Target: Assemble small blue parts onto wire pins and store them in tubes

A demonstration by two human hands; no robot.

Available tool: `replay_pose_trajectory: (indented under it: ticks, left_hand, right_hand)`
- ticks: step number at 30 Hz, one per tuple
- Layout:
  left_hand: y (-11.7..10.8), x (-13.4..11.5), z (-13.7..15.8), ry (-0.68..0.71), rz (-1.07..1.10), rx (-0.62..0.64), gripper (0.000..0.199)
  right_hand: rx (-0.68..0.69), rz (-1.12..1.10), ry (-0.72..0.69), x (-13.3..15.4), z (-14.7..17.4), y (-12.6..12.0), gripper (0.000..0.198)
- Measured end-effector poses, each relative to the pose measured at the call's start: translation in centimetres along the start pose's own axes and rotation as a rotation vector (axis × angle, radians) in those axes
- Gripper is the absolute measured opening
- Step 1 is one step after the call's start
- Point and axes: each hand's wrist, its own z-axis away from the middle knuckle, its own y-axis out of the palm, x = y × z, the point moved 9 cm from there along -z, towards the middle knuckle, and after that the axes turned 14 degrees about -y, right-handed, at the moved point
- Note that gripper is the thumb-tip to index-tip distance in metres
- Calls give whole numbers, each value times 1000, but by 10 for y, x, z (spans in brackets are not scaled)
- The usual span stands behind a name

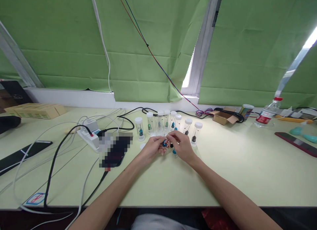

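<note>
My left hand (154, 147) pinches a small blue piece (164, 143) that has thin metal pins or wires. Close against it, my right hand (182, 145) is closed, its thumb and fingertips meeting at the top of that piece; what exactly lies between them is too small to make out. On the table under the right hand lie another small blue piece (174, 151) and a black one (171, 145). A loose white cap (142, 146) rests left of my hands. Behind them stand several clear tubes (140, 129) with white caps, holding small blue, green and dark pieces.
To the left are a power strip (90, 139), cables and a partly blurred phone (120, 150). Small cardboard boxes (37, 110) sit farther left. At right are an open carton (224, 117), a water bottle (266, 116) and a red-edged phone (296, 143).
</note>
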Motion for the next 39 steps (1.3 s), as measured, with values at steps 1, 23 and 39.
replay_pose_trajectory:
  ticks: [1,23,39]
  left_hand:
    - [0,0,0,3,-2,1,34]
    - [0,3,-2,-20,30,19,33]
    - [-1,5,-4,-27,61,42,30]
  right_hand:
    - [2,-2,2,0,0,0,15]
    - [-21,35,19,-2,0,-1,18]
    - [-31,48,-4,3,-1,-3,18]
